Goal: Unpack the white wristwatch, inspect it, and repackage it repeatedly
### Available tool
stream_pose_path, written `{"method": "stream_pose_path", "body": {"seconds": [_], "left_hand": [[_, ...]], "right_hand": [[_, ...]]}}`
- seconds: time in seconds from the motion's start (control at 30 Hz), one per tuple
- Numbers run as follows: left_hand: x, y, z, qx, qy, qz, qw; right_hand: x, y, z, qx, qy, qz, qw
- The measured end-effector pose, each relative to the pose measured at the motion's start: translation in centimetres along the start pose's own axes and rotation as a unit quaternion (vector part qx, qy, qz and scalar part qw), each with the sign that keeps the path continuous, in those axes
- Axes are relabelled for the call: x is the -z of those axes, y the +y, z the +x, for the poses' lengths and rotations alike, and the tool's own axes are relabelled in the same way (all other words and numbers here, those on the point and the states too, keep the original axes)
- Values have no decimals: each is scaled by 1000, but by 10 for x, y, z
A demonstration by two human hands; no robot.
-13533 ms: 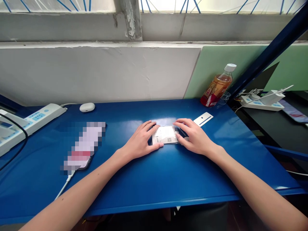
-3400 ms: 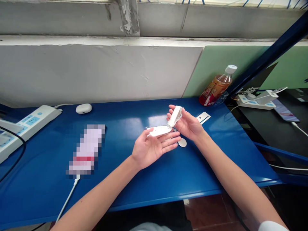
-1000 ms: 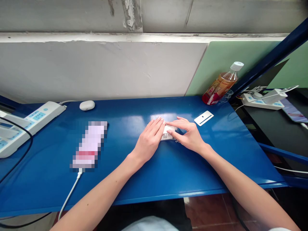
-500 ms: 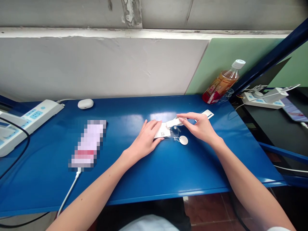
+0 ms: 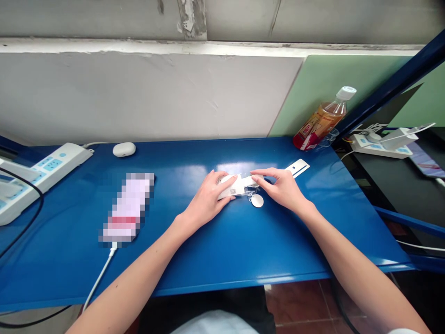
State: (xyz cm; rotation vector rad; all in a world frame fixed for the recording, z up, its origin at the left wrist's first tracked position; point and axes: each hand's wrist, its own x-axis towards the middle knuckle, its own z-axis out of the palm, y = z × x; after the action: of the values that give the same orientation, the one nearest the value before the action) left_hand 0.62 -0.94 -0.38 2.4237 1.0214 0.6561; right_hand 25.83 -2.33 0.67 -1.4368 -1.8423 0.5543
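Note:
A white card with a small printed square code (image 5: 233,191) lies in the middle of the blue table, with clear plastic at its right end. My left hand (image 5: 211,192) is closed around the card's left side, thumb at the near edge and fingers over the top. With thumb and forefinger, my right hand (image 5: 280,187) pinches a small white strip (image 5: 248,181) at the plastic end. A round whitish tag (image 5: 257,200) on a short chain lies just below. Beyond my right hand is a flat white card with a dark stripe (image 5: 298,168), partly hidden by the hand.
At left are a phone (image 5: 128,208) on a white charging cable, a white earbud case (image 5: 124,149) and a power strip (image 5: 52,169). A drink bottle (image 5: 321,123) leans at the back right, near a blue frame post (image 5: 392,83).
My right hand has moved left and slightly down with the white strip, now close against the card. Card and round tag have shifted slightly left, and more of the striped card shows.

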Motion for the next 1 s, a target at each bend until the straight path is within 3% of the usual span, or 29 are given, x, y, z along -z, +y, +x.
{"method": "stream_pose_path", "body": {"seconds": [0.17, 0.3, 0.47, 0.6, 0.73, 1.0], "left_hand": [[0, 0, 0, 6, -22, 29, 999], [3, 1, 0, 5, -24, 28, 999], [5, -5, 1, -21, -62, 31, 997], [6, -7, 2, -39, -90, 44, 994], [7, -5, 3, -37, -96, 55, 993], [8, -6, 3, -48, -84, 62, 993]], "right_hand": [[-5, 4, 0, 150, -60, -163, 973], [4, 5, 0, 207, -97, -177, 957], [15, 7, -1, 213, -144, -156, 954], [9, 7, -2, 232, -130, -155, 951], [2, 6, 0, 273, -103, -181, 939], [4, -4, -2, 294, -141, -182, 928]]}}
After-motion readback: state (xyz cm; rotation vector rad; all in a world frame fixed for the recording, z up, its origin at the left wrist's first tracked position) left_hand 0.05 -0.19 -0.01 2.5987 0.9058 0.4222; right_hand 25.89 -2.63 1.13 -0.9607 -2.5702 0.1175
